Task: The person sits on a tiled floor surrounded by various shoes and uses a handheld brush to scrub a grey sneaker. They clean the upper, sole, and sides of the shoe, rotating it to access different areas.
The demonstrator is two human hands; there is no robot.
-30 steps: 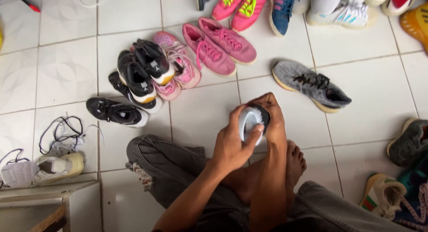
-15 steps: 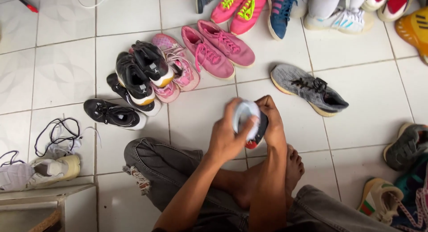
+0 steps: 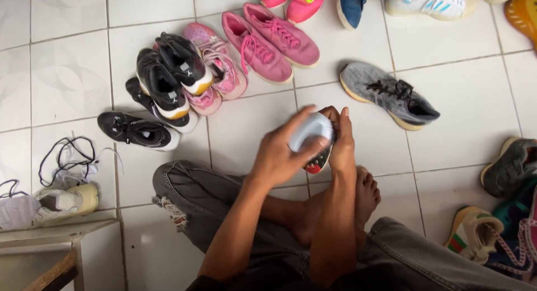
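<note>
Above crossed legs in grey jeans (image 3: 201, 207), both hands gripped 1 shoe (image 3: 312, 135) over the white tile floor (image 3: 67, 84). Left hand (image 3: 279, 154) wrapped its fingers over the shoe's pale grey upper; right hand (image 3: 341, 142) curled closed around the far side, where a black sole with a red patch showed. A grey sneaker (image 3: 389, 95) lay just beyond the hands. Farther left sat 2 pink pairs (image 3: 263, 42) and a pile of black shoes (image 3: 162, 84), with loose black laces (image 3: 64, 156) near the left edge
</note>
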